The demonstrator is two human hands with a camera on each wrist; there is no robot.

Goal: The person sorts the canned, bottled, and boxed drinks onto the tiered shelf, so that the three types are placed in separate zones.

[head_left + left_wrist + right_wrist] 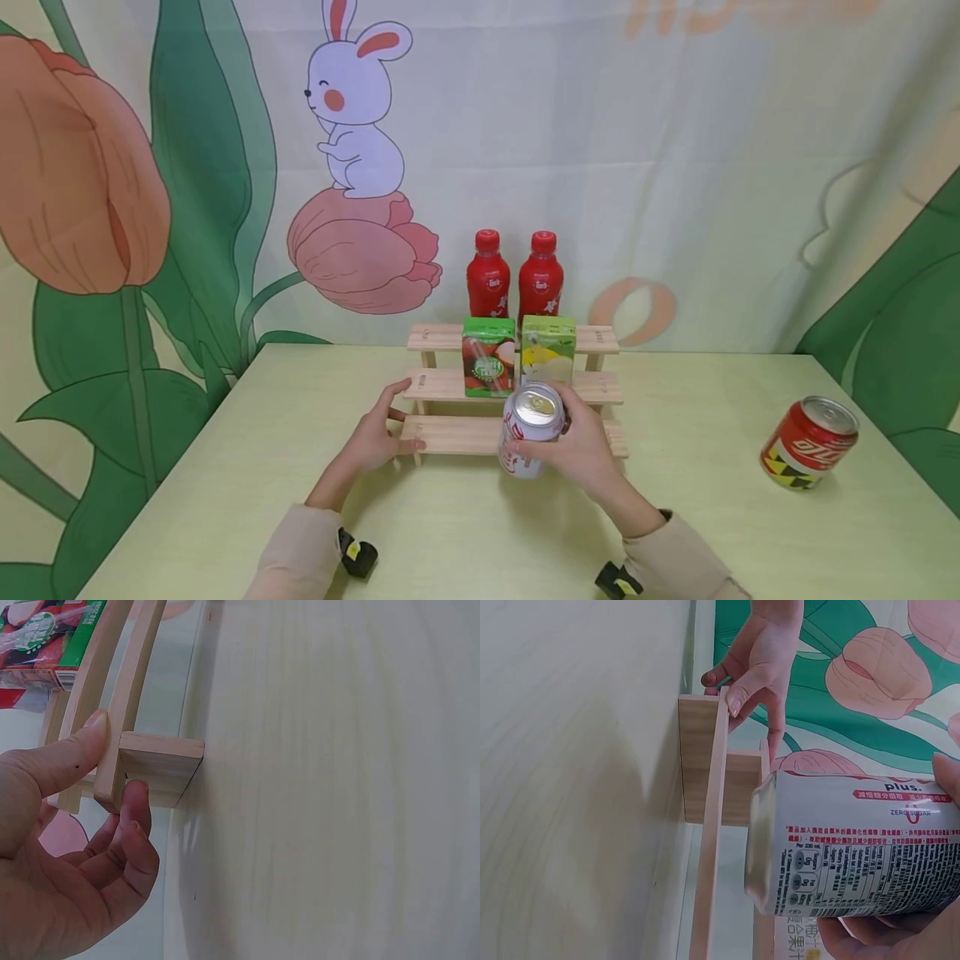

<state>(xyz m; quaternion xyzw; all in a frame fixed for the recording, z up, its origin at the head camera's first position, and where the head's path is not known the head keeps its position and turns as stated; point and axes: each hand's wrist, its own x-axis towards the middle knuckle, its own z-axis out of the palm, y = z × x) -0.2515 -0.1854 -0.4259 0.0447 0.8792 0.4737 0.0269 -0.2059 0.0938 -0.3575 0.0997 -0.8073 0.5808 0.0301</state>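
Note:
A three-step wooden rack (450,435) stands on the table. My left hand (375,437) grips the left end of its lowest step, thumb on top and fingertips below, as the left wrist view (82,847) shows. In my right hand (588,454) is a white drink can (534,427) with red print, its fingers and thumb wrapped round the sides. The can hangs at the lowest step, right of the middle; in the right wrist view its base (761,847) looks apart from the board. The can's far side is hidden.
Two red bottles (488,279) stand on the top step. On the middle step are a green-and-red juice box (489,358) and a yellow-green juice box (548,346), partly behind the can. A red soda can (810,442) stands at the table's right. Behind hangs a printed curtain (525,125).

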